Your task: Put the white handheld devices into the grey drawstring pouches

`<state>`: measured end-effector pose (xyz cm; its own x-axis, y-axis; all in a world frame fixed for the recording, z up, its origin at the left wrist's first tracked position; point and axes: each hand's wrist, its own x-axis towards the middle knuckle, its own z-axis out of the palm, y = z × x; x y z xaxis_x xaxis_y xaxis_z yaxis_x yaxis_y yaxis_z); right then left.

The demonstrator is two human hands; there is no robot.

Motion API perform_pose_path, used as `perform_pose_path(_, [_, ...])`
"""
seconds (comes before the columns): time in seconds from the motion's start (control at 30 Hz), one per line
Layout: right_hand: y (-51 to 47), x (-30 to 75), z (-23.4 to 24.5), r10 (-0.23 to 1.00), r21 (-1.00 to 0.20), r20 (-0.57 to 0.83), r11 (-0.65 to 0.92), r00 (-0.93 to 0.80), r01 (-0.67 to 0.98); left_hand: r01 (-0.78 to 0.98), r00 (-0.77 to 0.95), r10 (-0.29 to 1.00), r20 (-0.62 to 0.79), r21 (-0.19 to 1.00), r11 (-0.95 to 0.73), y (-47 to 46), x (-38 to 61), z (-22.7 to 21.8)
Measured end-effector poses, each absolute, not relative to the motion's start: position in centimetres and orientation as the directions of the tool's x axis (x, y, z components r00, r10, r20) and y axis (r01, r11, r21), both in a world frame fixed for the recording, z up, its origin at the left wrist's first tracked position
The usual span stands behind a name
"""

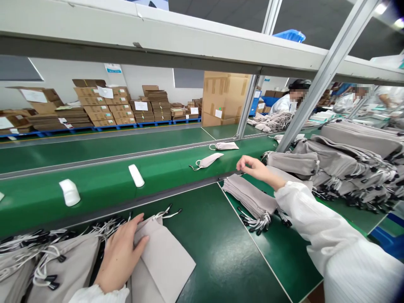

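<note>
My left hand point(123, 250) lies at the lower left on a grey drawstring pouch point(167, 259), its thumb over the fabric and its fingers at the corded top. Another pouch lies beneath that one. My right hand point(257, 169) hovers near the edge of the green conveyor belt point(167, 174), fingers loosely bent and thumb apart, with nothing visible in it. Just below it rests a neat stack of grey pouches point(249, 195), cords toward me. Two filled pouches, a nearer one point(210, 160) and a farther one point(225, 146), lie on the belt left of my right hand.
White curved pieces point(136, 175) lie farther left on the belt. Large pouch piles point(353, 155) cover the right side; more pouches point(63, 265) lie at lower left. A metal post point(325, 75) and overhead beam point(176, 40) frame the bench. A co-worker point(288, 99) sits across.
</note>
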<state>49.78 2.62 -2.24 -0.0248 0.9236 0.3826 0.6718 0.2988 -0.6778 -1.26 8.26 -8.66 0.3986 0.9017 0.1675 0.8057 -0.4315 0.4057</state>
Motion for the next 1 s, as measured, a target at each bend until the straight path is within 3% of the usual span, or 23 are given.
perform_pose_path(0.13, [2.2,50.2,-0.4,0.925,-0.647,0.376,0.302,-0.051,0.7,0.853,0.397,0.914,0.082,0.336,-0.401,8.5,-1.2,-7.7])
perform_pose_path(0.3, [3.2,49.1,-2.8,0.939,-0.537,0.202,0.343,-0.277,0.771,0.837,0.407,0.912,0.057,0.377,-0.397,8.1,-1.0,-6.9])
perform_pose_path(0.5, [3.5,48.9,-4.9,0.944,-0.547,0.279,0.309,-0.179,0.778,0.803,0.384,0.921,0.063,0.47,-0.367,7.2,-0.8,-6.2])
perform_pose_path(0.7, [1.1,48.5,2.1,0.911,-0.671,0.39,0.379,-0.132,0.637,0.627,0.375,0.921,0.108,0.702,-0.338,6.3,-2.3,-3.7])
perform_pose_path(0.77, [0.7,46.7,5.3,0.889,-0.663,0.435,0.425,-0.145,0.616,0.558,0.363,0.928,0.086,0.778,-0.29,5.8,-3.4,-2.3])
perform_pose_path(0.9, [2.7,40.3,8.1,0.808,-0.604,0.461,0.589,-0.367,0.537,0.505,0.27,0.961,0.058,0.841,-0.192,4.7,-6.0,1.4])
perform_pose_path(1.0, [5.7,33.5,5.6,0.695,-0.602,0.364,0.683,-0.619,0.413,0.516,0.269,0.962,0.041,0.838,-0.18,4.0,-7.0,4.9])
